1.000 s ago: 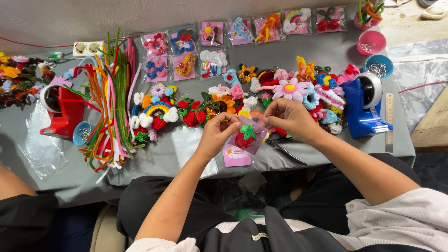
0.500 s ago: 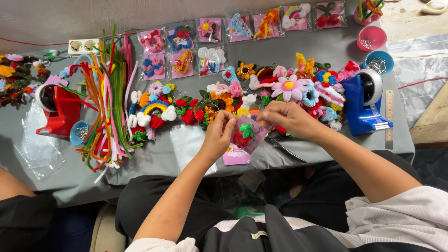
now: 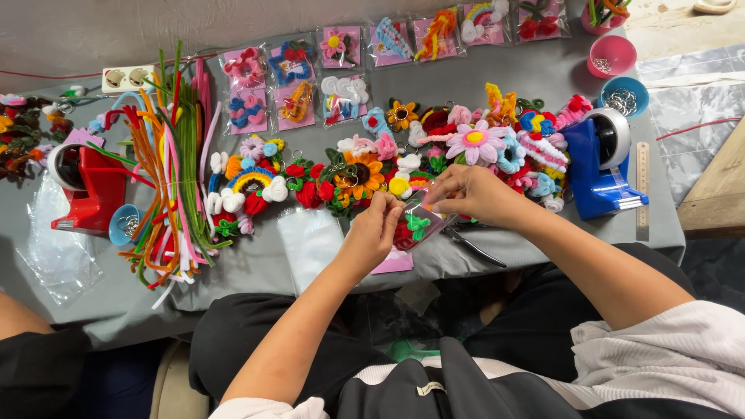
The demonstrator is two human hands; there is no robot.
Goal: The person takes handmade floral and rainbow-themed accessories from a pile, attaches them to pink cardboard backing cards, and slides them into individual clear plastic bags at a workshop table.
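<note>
A small clear packet holding a red and green pipe-cleaner flower was pinched by both hands, left and right, above the desk; its mouth was best held taut while sealed.

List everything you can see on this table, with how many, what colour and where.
pipe-cleaner stems: one loose bundle, many colours, left of centre
pipe-cleaner flowers: many, mixed colours, a row across the middle
bagged charms: about ten clear packets, along the far edge
red tape dispenser: one, left side
blue tape dispenser: one, right side
small bowls: one pink, two blue, holding metal rings
ruler: one, pale, far right
power strip: one, white, far left corner
pliers: one, dark, near edge
clear packet: one, red and green charm inside, between the hands
left hand: pinches the packet
right hand: pinches the packet's top
</note>
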